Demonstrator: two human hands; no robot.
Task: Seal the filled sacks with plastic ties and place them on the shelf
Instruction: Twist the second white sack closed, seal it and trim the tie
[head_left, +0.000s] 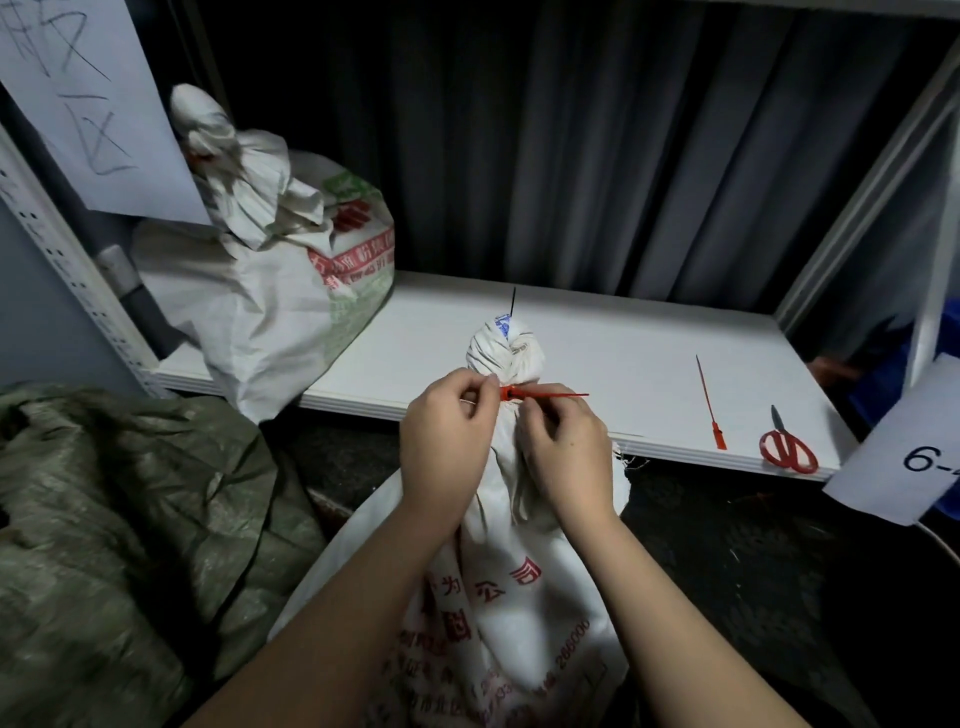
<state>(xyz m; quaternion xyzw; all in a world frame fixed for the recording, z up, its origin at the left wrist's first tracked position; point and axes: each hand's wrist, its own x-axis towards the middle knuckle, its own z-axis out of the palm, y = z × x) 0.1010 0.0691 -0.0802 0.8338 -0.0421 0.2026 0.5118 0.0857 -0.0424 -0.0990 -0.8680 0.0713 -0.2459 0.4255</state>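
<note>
shelf (597, 332) just behind the sack | sack (498, 597) stands in front of it, neck bunched | left hand (447, 441) and right hand (563, 457) both pinching the red tie (545, 395) round the neck | imo cinch snug under the knot, tail straight

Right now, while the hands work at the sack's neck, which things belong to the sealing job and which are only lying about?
Belong to the job:
- white woven sack with red print
- red plastic tie at its neck, pinched by left hand and right hand
- spare red plastic tie
- white shelf board
- tied white sack already on the shelf

Lying about:
- red-handled scissors
- green woven sack
- paper label "6-"
</note>
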